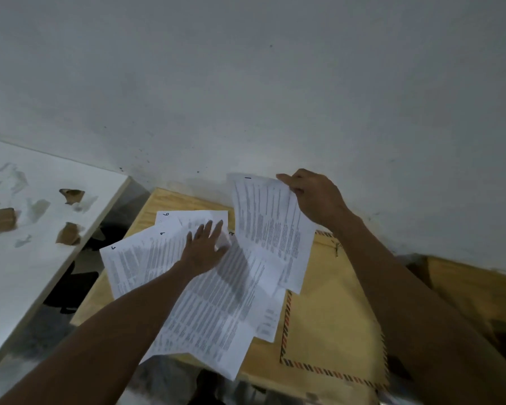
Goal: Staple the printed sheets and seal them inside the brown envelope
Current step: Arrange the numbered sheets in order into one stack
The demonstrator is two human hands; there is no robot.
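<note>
Several printed white sheets (216,302) lie fanned out over a small wooden table (170,203), each with a handwritten number at its top. My left hand (205,247) rests flat on the fanned sheets with fingers spread. One printed sheet (270,232) is lifted off the table, and my right hand (313,197) pinches its top right corner. A brown envelope (327,317) with a red and blue striped border lies on the table at the right, partly under the sheets. No stapler is in view.
A white table (56,206) at the left carries torn scraps of brown and white paper (1,219). A grey wall (246,83) stands right behind the wooden table. Another wooden surface (474,285) shows at the far right.
</note>
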